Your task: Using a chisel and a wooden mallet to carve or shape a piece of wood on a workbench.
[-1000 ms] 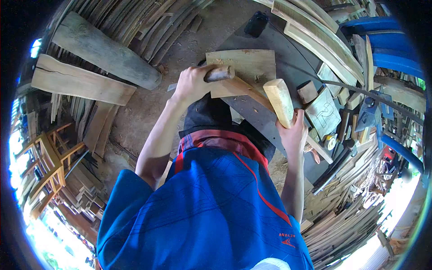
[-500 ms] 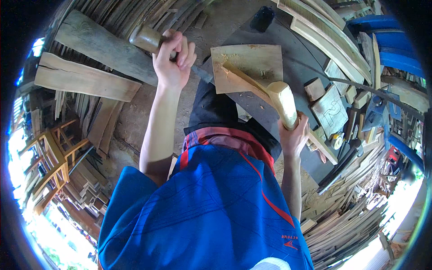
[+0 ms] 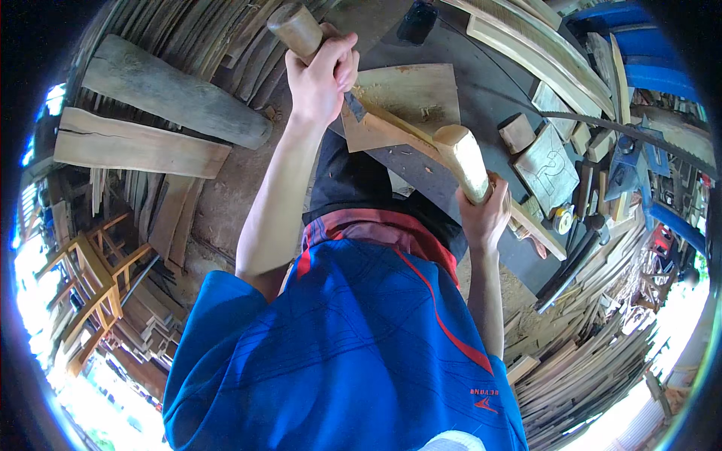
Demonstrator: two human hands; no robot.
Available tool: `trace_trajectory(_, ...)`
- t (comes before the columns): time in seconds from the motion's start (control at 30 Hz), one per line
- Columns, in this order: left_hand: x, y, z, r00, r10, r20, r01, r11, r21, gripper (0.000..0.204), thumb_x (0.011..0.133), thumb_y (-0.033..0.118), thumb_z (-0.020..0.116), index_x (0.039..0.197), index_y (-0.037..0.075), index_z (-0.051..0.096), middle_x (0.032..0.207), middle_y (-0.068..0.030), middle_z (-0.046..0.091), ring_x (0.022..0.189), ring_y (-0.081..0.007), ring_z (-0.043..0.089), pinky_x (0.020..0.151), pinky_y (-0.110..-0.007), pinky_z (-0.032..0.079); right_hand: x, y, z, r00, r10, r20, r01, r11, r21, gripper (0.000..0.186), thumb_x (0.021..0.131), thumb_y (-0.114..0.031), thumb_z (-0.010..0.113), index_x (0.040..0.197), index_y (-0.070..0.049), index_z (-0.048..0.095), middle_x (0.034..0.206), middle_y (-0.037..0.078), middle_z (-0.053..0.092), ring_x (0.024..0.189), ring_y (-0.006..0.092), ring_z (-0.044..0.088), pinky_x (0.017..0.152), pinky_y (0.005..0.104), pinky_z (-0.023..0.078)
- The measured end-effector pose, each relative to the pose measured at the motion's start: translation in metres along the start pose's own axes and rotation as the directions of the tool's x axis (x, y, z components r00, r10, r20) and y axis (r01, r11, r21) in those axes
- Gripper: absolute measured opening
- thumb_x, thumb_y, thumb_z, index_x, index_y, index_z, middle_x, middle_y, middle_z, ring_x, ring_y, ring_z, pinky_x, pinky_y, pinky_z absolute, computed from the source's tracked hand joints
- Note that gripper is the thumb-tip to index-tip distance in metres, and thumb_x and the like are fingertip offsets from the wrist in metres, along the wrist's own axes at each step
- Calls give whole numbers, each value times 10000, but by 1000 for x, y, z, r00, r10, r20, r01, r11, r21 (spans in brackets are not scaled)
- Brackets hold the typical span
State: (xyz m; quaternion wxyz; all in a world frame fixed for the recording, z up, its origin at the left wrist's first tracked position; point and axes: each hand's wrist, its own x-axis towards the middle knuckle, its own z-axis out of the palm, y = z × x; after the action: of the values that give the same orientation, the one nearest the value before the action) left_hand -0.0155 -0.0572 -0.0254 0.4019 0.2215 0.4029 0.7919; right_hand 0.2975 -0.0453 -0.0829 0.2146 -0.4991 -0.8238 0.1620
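My left hand [image 3: 325,75] is closed around a tool with a thick wooden handle [image 3: 294,31]. Its grey metal blade [image 3: 354,107] points down beside the far end of a narrow wooden strip [image 3: 402,131]. My right hand [image 3: 485,214] grips a pale wooden piece with a thick, blunt end [image 3: 462,159]. The strip runs from beside that end; whether the two are one piece I cannot tell. Beneath the strip lies a flat wooden board [image 3: 414,86] with shavings on it, at the edge of a dark worktop [image 3: 485,86].
On the worktop at right are a wooden block [image 3: 516,133], a board with a drawn outline [image 3: 547,171], a tape measure [image 3: 562,219] and a hammer [image 3: 594,224]. Planks [image 3: 139,143] and a wooden chair frame [image 3: 94,274] stand at left. A saw blade [image 3: 639,134] crosses the far right.
My left hand has moved right and away from me with the tool, bringing its blade to the strip's far end. My right hand keeps its grip and has shifted slightly left.
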Motion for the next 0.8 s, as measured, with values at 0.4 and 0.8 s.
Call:
trace_trajectory(0.4, -1, -7, 7, 994, 103, -31, -100, 990, 98, 325, 879, 30, 566, 596, 71, 411, 473, 12, 358, 400, -79, 309, 405, -258, 192, 2, 0, -1, 999, -43, -19, 43, 999, -7, 483, 637, -105, 792, 1047, -40, 546, 934, 150, 635, 879, 338, 619, 796, 422, 499)
trace_trajectory(0.8, -4, -8, 12, 990, 134, -43, -126, 980, 156, 300, 886, 23, 534, 622, 57, 396, 482, 3, 316, 415, -97, 273, 418, -269, 172, 2, -2, -1, 998, -45, -37, 46, 999, 8, 450, 641, -107, 785, 1020, -37, 553, 906, 143, 637, 842, 342, 620, 772, 422, 499)
